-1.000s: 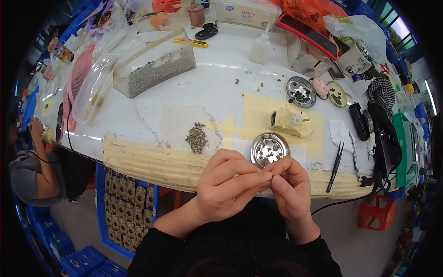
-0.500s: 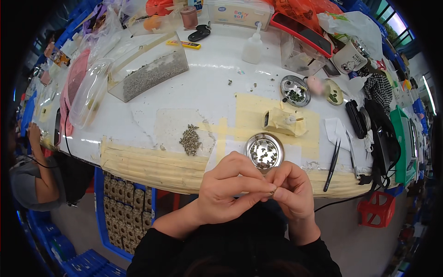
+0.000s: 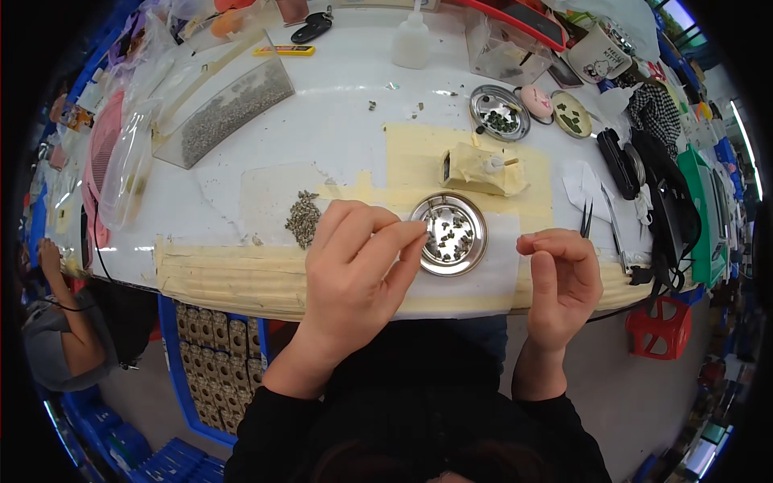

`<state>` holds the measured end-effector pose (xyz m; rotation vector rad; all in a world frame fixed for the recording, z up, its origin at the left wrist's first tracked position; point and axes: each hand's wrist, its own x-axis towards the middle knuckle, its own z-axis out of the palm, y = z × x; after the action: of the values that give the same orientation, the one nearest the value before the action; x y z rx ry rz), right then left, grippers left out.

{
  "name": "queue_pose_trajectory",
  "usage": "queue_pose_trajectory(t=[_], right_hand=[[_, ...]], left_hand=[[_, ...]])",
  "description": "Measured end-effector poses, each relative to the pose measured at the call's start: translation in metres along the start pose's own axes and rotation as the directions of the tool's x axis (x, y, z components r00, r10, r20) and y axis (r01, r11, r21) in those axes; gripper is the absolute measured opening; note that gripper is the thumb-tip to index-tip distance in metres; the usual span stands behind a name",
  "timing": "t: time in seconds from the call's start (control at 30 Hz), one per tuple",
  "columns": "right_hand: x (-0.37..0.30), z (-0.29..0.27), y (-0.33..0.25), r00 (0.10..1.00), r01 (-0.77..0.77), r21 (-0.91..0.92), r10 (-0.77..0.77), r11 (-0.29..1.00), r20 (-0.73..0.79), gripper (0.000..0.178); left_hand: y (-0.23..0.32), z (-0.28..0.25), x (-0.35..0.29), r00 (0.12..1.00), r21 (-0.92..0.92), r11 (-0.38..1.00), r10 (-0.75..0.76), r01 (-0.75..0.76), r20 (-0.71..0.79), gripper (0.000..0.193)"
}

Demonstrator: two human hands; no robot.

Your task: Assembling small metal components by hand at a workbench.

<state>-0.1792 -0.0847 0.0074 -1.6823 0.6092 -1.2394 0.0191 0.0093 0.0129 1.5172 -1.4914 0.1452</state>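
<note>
Beside the left rim of a round metal dish (image 3: 484,241), my left hand (image 3: 346,270) is closed in a pinch. Whatever lies between its fingertips is too small to make out. Small dark grey-green pieces (image 3: 448,233) are scattered inside the dish. To the right of the dish, my right hand (image 3: 565,278) is raised with its fingers loosely bent and the thumb apart, holding nothing that I can see. Black tweezers (image 3: 587,216) stick out behind it, partly hidden. A pile of small greyish pieces (image 3: 303,219) lies left of my left hand.
A tape-wrapped block (image 3: 481,171) stands behind the dish. Farther off are a clear box of grey granules (image 3: 233,113), a white squeeze bottle (image 3: 411,44) and another metal dish (image 3: 501,114). A padded strip (image 3: 225,278) lines the table's front edge. A person (image 3: 68,338) sits at far left.
My hands have come apart from their joint pinch. The left has moved left and forward to the dish's rim, the right has moved right and opened. The view has shifted slightly.
</note>
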Motion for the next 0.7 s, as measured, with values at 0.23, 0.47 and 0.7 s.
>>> queue_pose_trajectory(t=[0.23,0.47,0.7], right_hand=[[0.002,-0.003,0.021,0.99,0.123,-0.231,-0.135,0.965,-0.036,0.011],[0.004,-0.004,0.022,0.99,0.132,-0.248,-0.141,0.96,-0.019,0.009],[0.002,-0.003,0.02,0.997,0.068,-0.203,-0.074,0.977,-0.022,0.009]], left_hand=[[-0.001,0.01,0.0,0.999,-0.003,0.999,-0.043,0.043,0.013,0.02],[-0.002,0.011,0.004,0.998,-0.039,0.997,-0.069,0.069,-0.012,0.022],[-0.029,-0.051,-0.019,0.937,0.104,0.94,-0.304,0.324,-0.172,0.014]])
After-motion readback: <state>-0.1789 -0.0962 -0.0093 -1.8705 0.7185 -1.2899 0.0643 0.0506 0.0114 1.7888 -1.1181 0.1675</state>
